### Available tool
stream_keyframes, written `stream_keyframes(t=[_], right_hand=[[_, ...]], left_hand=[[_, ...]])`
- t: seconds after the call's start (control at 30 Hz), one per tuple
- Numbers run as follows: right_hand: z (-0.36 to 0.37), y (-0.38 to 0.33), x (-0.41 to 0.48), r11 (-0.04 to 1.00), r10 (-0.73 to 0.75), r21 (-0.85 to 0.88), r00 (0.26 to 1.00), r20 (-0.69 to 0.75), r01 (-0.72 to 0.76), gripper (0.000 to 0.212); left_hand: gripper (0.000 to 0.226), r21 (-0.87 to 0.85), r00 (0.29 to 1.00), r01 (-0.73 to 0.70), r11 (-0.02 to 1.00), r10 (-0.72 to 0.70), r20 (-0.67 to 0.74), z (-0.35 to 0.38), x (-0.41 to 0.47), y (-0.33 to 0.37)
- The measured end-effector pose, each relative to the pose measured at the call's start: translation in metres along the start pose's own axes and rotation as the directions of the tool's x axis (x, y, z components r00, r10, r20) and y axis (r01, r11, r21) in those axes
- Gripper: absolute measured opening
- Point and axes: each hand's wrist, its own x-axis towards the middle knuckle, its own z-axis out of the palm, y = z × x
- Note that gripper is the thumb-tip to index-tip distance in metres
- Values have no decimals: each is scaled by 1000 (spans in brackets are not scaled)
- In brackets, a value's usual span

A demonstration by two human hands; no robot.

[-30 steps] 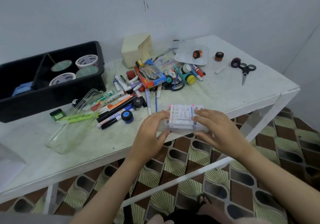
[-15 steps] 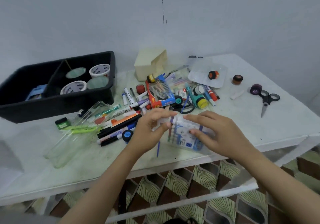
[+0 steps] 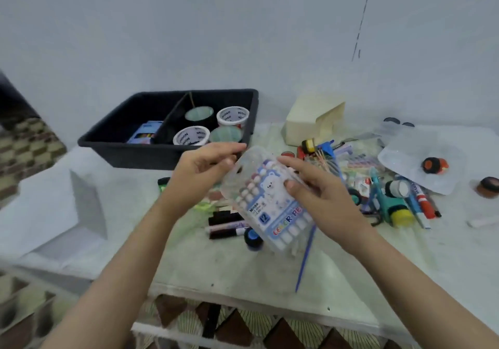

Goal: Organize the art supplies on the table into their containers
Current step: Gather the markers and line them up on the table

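clear case of colour pens (image 3: 267, 205), held tilted above the tabletop (image 3: 216, 267), near the black divided bin (image 3: 151, 154). right hand (image 3: 324, 197) grips the case, thumb on its printed face, fingers behind. left hand (image 3: 202, 170) reaches the case's upper corner with fingers nearly straight; whether it pinches that corner cannot be told. loose markers (image 3: 224, 232) lie on the tabletop beneath the case.

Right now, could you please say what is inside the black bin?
The black bin holds two white tubs and two green discs on the right, a blue box on the left. Its near wall hides their bases.
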Motion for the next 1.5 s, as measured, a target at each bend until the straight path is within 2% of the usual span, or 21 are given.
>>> stream_keyframes(t=[0.17,0.27,0.33,0.43,0.5,0.63,0.73,0.8,0.87,0.93,1.0,1.03,1.13,1.23,1.4,1.5], right_hand=[[63,-10,52,963,155,234,984,-83,-132,26],[97,-13,86,936,212,306,973,-94,-175,24],[119,-12,109,921,254,332,961,-113,-204,22],[152,-10,144,889,319,390,936,-150,-241,21],[171,-12,166,850,372,455,915,-158,-266,24],[203,-15,205,802,416,524,897,-147,-286,34],[226,-19,233,795,440,526,884,-159,-301,34],[242,-21,252,805,434,513,886,-164,-300,33],[259,-20,270,879,380,396,894,-238,-268,32],[274,-15,287,967,251,132,916,-313,-219,35],[288,-11,300,975,185,-68,941,-283,-212,39],[295,-8,305,968,193,-109,945,-262,-228,39],[311,3,321,931,309,-118,918,-249,-345,40],[322,14,332,868,446,-123,864,-234,-481,46],[328,24,342,841,482,-161,850,-214,-517,45],[329,26,343,837,466,-217,862,-200,-503,44]], left_hand=[[27,350,990,67,935,-19,-140,-105,22,-30],[25,594,987,125,795,-40,-155,-176,41,-62],[39,730,980,199,654,-125,-156,-221,53,-84],[66,776,952,287,562,-256,-167,-278,65,-111],[71,761,944,288,581,-304,-126,-305,68,-124],[59,652,915,343,676,-396,-71,-329,72,-138],[75,659,911,348,667,-406,-70,-342,74,-149],[78,644,918,341,684,-391,-71,-348,73,-154],[76,590,927,333,735,-370,-61,-354,74,-157],[70,528,931,332,782,-361,-50,-360,78,-160],[65,498,933,327,804,-359,-33,-367,82,-163],[63,487,935,317,814,-355,-15,-370,85,-164],[61,472,939,288,833,-342,30,-377,90,-167],[73,442,934,296,847,-353,50,-381,92,-170],[78,400,932,296,867,-354,79,-376,93,-172],[93,419,920,299,857,-375,111,-375,94,-170]])
